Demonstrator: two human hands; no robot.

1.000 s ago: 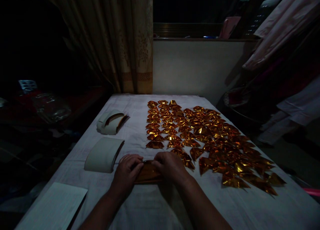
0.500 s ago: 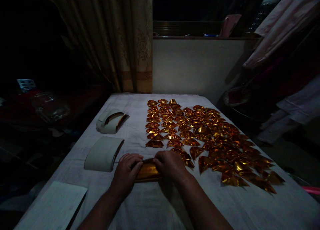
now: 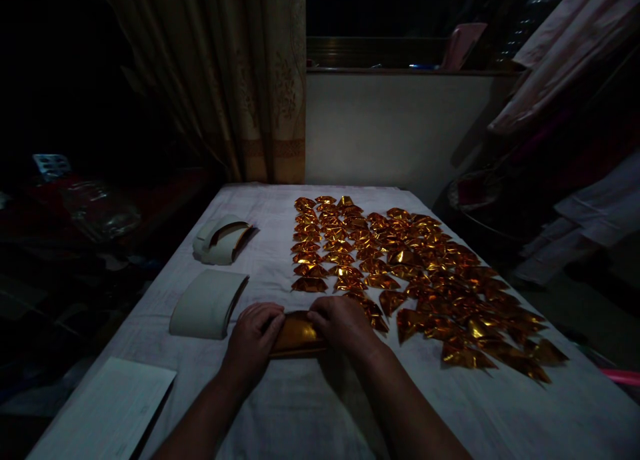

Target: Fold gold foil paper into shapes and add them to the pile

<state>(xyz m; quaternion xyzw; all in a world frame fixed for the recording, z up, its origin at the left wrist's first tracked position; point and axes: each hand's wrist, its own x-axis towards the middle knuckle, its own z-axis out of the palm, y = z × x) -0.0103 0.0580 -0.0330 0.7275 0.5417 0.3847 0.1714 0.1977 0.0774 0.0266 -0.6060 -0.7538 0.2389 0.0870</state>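
Observation:
A sheet of gold foil paper (image 3: pixel 299 335), curved into a roll-like shape, lies low over the cloth in front of me. My left hand (image 3: pixel 257 330) grips its left end, thumb along the near side and fingers over the far edge. At the other end, my right hand (image 3: pixel 341 320) is closed on it the same way. Just beyond and to the right are many folded gold foil pieces (image 3: pixel 309 285), shaped like small ingots with pointed ends. Those on the left stand in columns; farther right they crowd together.
A white cloth (image 3: pixel 260 407) covers the table. Left of my hands lies a curved stack of pale paper (image 3: pixel 207 303); behind it is another bent stack (image 3: pixel 225 240). A flat pale pad (image 3: pixel 107 407) rests at the near left corner. A curtain (image 3: pixel 260 113) hangs behind.
The foil's upper surface now shows as a smoother, broader curve between my hands, where a dark far edge showed before. Both hands keep hold in nearly the same place.

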